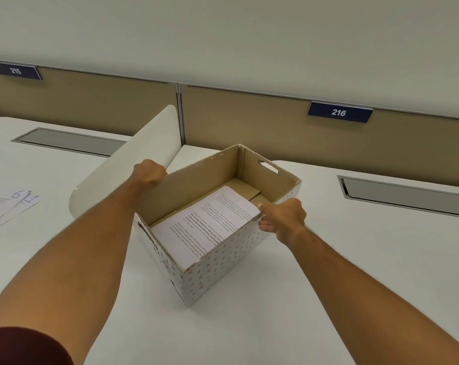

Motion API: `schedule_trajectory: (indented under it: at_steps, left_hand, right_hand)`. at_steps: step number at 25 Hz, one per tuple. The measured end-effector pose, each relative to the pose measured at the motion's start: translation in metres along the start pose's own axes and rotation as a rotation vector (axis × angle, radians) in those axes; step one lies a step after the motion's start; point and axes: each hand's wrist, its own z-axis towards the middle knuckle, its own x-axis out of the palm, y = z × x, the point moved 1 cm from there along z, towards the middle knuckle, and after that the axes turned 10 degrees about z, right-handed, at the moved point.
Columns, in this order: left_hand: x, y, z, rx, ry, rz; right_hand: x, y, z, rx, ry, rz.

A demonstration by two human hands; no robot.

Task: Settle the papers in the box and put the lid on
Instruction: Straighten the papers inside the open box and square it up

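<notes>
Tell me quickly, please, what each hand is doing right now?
Left hand: closed, gripping the far-left rim of the box.
Right hand: fingers on the near-right rim, touching the papers.

The box (223, 262) is white outside with small pink spots, plain brown inside. At its 10 o'clock, a white divider (125, 164). Papers (204, 225) are white with black print. Navy signs (340, 112) carry white numbers above a tan partition (249, 119).

Open white cardboard box with small pink dots (224, 262), brown inside, set cornerwise, handle slot in its far wall, stack of printed white papers (206, 227) tilted inside against the box's near-right wall, no lid on
</notes>
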Motion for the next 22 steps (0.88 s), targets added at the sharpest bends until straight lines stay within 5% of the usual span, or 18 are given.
schedule_trajectory:
  at_steps: [9, 15, 22]
  left_hand:
    - [-0.014, -0.014, 0.019, -0.037, 0.147, -0.248]
    - [-0.026, -0.027, 0.021, 0.045, 0.31, -0.052]
    - [-0.026, -0.035, 0.013, 0.119, 0.297, 0.125]
  right_hand:
    - [-0.004, 0.014, -0.002, 0.219, 0.091, 0.17]
    - [-0.003, 0.017, 0.004, 0.223, 0.075, 0.096]
    - [-0.004, 0.022, 0.007, 0.252, 0.097, 0.038]
